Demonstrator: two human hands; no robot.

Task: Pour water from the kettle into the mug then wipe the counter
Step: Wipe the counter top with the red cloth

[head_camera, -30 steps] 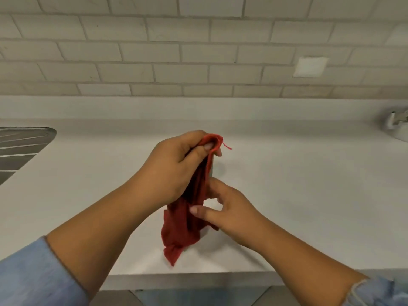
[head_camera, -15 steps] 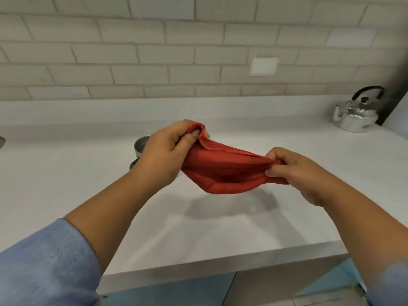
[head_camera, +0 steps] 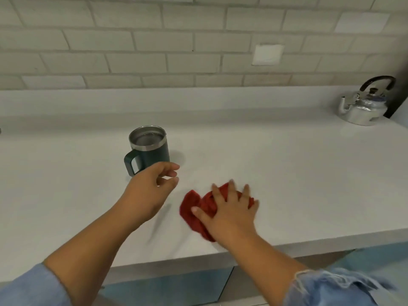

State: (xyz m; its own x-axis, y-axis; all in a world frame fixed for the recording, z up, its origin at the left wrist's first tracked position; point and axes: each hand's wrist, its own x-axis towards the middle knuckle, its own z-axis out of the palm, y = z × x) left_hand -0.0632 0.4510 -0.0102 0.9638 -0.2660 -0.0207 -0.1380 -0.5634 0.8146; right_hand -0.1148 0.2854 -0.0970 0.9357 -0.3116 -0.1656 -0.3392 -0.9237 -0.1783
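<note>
A dark green mug [head_camera: 150,149] with a steel rim stands on the white counter [head_camera: 287,173], water visible inside. A silver kettle [head_camera: 364,107] with a black handle sits far back right. A crumpled red cloth [head_camera: 194,208] lies on the counter near the front edge, and my right hand [head_camera: 229,210] presses flat on it with fingers spread. My left hand [head_camera: 152,188] hovers just in front of the mug, fingers loosely curled, holding nothing.
A tiled wall with a white switch plate [head_camera: 267,54] rises behind the counter. The counter's front edge [head_camera: 309,244] runs close below my right hand. Blue cabinet fronts [head_camera: 176,288] sit underneath.
The cloth was stretched between both hands in the air. Now my left hand has let go, and my right hand has pressed the bunched cloth onto the counter. The view shifted, showing the mug.
</note>
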